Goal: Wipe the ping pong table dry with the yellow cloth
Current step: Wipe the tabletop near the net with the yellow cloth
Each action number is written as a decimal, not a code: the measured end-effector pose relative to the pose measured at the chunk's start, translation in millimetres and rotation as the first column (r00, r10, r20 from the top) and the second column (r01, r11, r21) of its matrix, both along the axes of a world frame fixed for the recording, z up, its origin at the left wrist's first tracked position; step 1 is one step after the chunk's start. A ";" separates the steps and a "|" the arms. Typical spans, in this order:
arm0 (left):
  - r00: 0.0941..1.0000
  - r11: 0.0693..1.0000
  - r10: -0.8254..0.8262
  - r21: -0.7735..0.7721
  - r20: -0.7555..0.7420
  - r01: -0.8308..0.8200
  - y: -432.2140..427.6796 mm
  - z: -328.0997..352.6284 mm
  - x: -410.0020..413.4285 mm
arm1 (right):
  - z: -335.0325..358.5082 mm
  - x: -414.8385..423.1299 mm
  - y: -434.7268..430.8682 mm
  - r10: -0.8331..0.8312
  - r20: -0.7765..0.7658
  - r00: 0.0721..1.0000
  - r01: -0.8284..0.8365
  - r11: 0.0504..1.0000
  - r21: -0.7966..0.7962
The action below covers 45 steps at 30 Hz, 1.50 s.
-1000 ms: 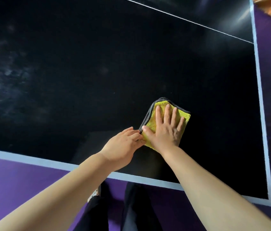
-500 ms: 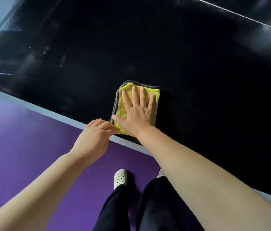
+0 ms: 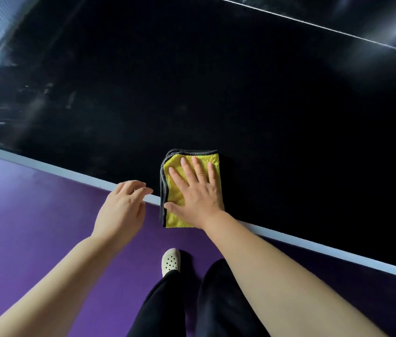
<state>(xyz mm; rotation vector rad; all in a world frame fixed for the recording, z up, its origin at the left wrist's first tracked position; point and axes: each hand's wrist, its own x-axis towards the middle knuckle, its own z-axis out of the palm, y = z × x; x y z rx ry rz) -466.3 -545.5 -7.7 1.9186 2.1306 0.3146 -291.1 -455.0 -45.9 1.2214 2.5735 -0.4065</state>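
Table [image 3: 216,93] edge now under yellow cloth [image 3: 174,190]; right hand [image 3: 199,198] flat atop, left hand [image 3: 121,210] loose, apart.

**A:** How much of the yellow cloth [image 3: 175,218] shows?

**B:** Only its borders. The right hand [image 3: 199,198] lies flat over its middle and covers the rest.

**A:** And the ping pong table [image 3: 240,93] around the cloth?

**B:** The frame cuts it off above, left and right of the cloth. Far left of the cloth, its surface is blurred reflections.

**A:** Below the cloth?

**B:** One white shoe [image 3: 171,261] shows; black trouser legs [image 3: 216,300] hide the other foot. Both forearms run off the bottom edge. Whether the left hand [image 3: 121,210], just left of the cloth, touches the table's rim is unclear.
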 end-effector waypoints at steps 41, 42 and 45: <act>0.853 0.844 -0.504 -0.135 0.134 0.520 175.6 -18.8 388.2 | -3.5 519.5 21.7 -0.916 0.171 0.362 0.912 0.386 0.140; 0.852 0.842 -0.506 -0.137 0.133 0.522 176.2 -17.8 382.8 | -2.9 509.2 23.2 -0.925 0.166 0.341 0.921 0.364 0.136; 0.856 0.843 -0.501 -0.151 0.127 0.516 182.0 -16.2 366.7 | -1.2 471.9 29.8 -0.927 0.147 0.346 0.925 0.363 0.110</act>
